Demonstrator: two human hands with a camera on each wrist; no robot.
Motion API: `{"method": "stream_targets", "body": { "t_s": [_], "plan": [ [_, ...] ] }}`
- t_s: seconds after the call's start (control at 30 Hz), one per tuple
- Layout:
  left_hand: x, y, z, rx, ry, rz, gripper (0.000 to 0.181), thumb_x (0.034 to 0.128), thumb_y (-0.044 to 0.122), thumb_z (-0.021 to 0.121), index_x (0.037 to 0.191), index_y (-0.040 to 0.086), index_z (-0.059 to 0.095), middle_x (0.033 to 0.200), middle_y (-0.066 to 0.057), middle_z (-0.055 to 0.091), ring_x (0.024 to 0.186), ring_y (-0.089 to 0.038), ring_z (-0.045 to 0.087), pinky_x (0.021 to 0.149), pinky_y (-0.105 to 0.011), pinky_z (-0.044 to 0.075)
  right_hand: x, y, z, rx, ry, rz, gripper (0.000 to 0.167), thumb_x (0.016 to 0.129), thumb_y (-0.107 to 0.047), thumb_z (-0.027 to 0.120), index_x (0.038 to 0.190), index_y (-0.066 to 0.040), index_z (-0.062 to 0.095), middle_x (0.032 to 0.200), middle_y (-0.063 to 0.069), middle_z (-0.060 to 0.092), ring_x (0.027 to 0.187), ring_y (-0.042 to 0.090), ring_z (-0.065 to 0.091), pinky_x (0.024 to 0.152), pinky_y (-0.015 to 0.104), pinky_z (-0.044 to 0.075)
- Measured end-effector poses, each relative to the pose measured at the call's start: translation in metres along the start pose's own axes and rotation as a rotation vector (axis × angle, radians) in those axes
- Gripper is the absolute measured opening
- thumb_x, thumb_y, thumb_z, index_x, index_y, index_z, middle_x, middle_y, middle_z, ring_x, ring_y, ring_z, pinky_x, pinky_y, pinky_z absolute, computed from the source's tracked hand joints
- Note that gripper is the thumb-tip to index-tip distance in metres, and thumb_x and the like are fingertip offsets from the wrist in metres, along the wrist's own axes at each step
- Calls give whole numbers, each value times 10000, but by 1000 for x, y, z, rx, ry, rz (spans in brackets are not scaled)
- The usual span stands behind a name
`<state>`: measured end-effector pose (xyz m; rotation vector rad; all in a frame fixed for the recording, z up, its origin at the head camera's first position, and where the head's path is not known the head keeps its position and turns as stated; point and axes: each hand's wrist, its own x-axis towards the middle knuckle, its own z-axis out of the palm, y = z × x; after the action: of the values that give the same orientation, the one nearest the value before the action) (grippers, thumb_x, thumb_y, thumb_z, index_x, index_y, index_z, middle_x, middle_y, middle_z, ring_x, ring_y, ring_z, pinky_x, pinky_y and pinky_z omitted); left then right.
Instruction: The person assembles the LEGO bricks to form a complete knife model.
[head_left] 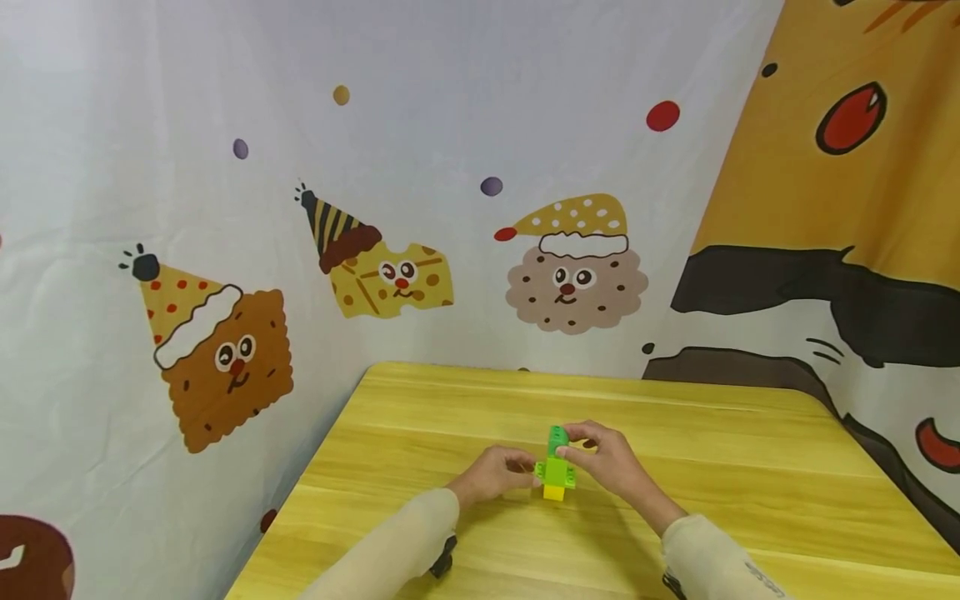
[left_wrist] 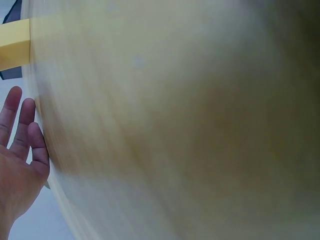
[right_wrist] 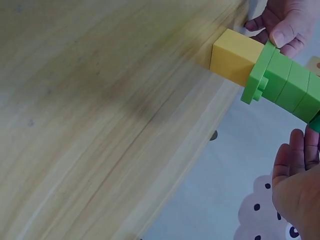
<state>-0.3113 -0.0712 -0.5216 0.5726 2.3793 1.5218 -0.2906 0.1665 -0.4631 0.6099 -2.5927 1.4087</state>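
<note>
On the wooden table (head_left: 480,533) stands a small tower of toy building blocks (right_wrist: 285,80). It has a yellow block (right_wrist: 235,55) at the bottom, a light green plate (right_wrist: 258,75) jutting out at both sides, light green blocks above, and a dark green brick (head_left: 557,438) on top. My right hand (head_left: 609,458) pinches the dark green brick between thumb and fingers. At the tower's left, my left hand (head_left: 493,477) holds the end of the light green plate by thumb and fingertips. In the left wrist view, that hand's (left_wrist: 22,150) outer fingers extend loosely, and its thumb is out of sight.
Behind the table's far edge hangs a white cloth (head_left: 420,67) printed with cartoon biscuits and cheese. The cloth also runs along the left side. Both forearms, in pale sleeves (head_left: 397,542), rest low over the near part of the table.
</note>
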Motion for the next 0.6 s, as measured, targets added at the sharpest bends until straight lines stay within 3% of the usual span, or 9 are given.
{"method": "stream_targets", "body": {
  "t_s": [0.37, 0.6],
  "plan": [
    [3, -3, 1, -2, 2, 12, 240, 874, 316, 781, 1087, 209, 749, 956, 75, 668, 876, -107, 615, 765, -312, 524, -1, 1, 1, 13, 11, -32, 312, 880, -252, 776, 1180, -184, 722, 1080, -66, 672, 1042, 307, 628, 885, 422, 487],
    [4, -4, 1, 6, 0, 20, 240, 876, 314, 780, 1087, 203, 750, 953, 76, 670, 870, -101, 615, 764, -304, 524, -1, 0, 1, -9, 7, -65, 330, 887, -254, 767, 1201, -166, 716, 1102, -61, 666, 1037, 250, 629, 881, 428, 490]
  ]
}}
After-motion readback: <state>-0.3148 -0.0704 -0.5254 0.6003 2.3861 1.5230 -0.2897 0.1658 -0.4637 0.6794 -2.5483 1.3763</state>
